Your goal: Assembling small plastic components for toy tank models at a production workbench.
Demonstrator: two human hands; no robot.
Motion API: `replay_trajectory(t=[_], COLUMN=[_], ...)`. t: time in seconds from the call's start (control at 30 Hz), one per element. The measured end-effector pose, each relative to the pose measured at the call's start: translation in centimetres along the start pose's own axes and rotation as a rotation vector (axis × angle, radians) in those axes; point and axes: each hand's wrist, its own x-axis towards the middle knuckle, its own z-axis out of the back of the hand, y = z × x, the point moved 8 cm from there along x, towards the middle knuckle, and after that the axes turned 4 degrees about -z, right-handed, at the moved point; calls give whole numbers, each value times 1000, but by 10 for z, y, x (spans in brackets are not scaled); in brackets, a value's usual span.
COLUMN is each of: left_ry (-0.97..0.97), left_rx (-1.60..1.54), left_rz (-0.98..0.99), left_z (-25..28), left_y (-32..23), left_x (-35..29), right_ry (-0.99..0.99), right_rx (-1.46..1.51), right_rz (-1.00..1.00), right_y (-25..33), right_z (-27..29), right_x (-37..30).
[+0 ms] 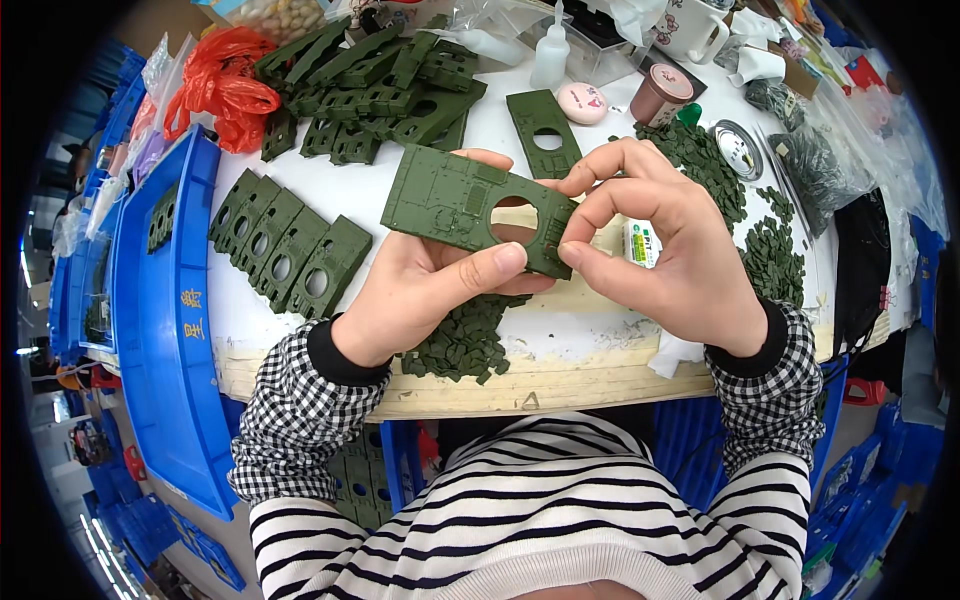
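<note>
My left hand [420,290] holds a dark green plastic model tank hull part [440,195], thumb on top and fingers underneath. The part is tilted above the table, and a large round hole passes through it near its right end. My right hand [660,230] is closed in a pinch at that right end, thumb and fingertips against the edge. Whether a small piece sits between those fingertips is hidden. Behind the hands lies another hull part [545,130]. Below my left hand is a heap of small green pieces [460,340].
Several hull parts stand in a leaning row [285,245], with a larger pile [390,95] behind. A blue crate [170,340] and red plastic bag [220,85] are left. Small-piece heaps [770,260], a pink jar [662,95], and a squeeze bottle [550,55] stand rightward and back.
</note>
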Motion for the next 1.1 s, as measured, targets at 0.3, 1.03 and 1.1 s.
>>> replay_trajectory(t=[0.3,1.03,1.1], left_ry=[3,66,86], left_rx=[-2,-11,-42], left_rz=[-12,-45,-43], left_z=[-1,-2,-2], left_y=[0,-1,0], left_x=[0,1,2], right_ry=[-15,-8,14], right_rx=[-52,113,215], right_rz=[17,-13,-80], right_y=[2,2,-3], right_z=[0,9,12], right_x=[0,-1,-2])
